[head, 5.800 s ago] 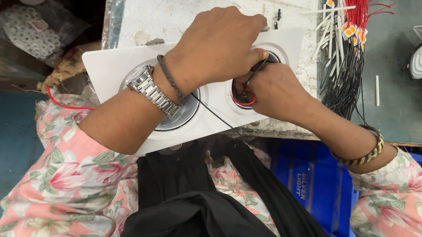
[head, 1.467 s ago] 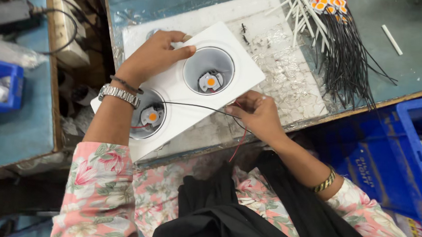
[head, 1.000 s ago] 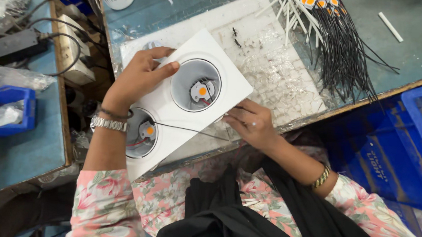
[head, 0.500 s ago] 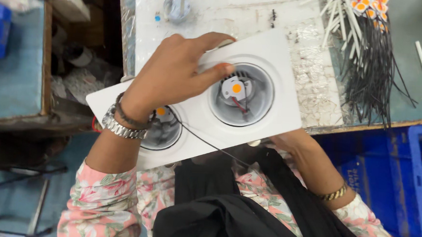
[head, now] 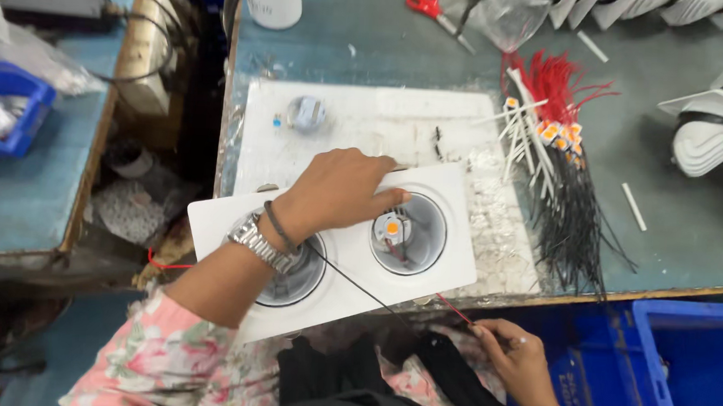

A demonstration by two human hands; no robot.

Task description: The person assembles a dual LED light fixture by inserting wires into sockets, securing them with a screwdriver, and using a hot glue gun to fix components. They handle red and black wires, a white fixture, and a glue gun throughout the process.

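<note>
Green workbench (head: 371,53) — left hand (head: 337,195) lies flat, fingers spread, on the white 2-lamp housing (head: 450,259) at its 6 o'clock edge; right hand (head: 512,358) pinches wires (head: 453,308) below. A hard tug could snap them.

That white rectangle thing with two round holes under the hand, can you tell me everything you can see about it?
The white rectangular double lamp housing looks like smooth painted metal or plastic. It has two round silvery cups; the right cup shows a small orange and white part inside, and the left one is partly hidden by the wrist. It lies tilted on the white work mat, its near end overhanging the table edge. The left hand presses flat on top. A thin black wire crosses it toward the right hand, whose fingers pinch wires below the table edge.
</note>
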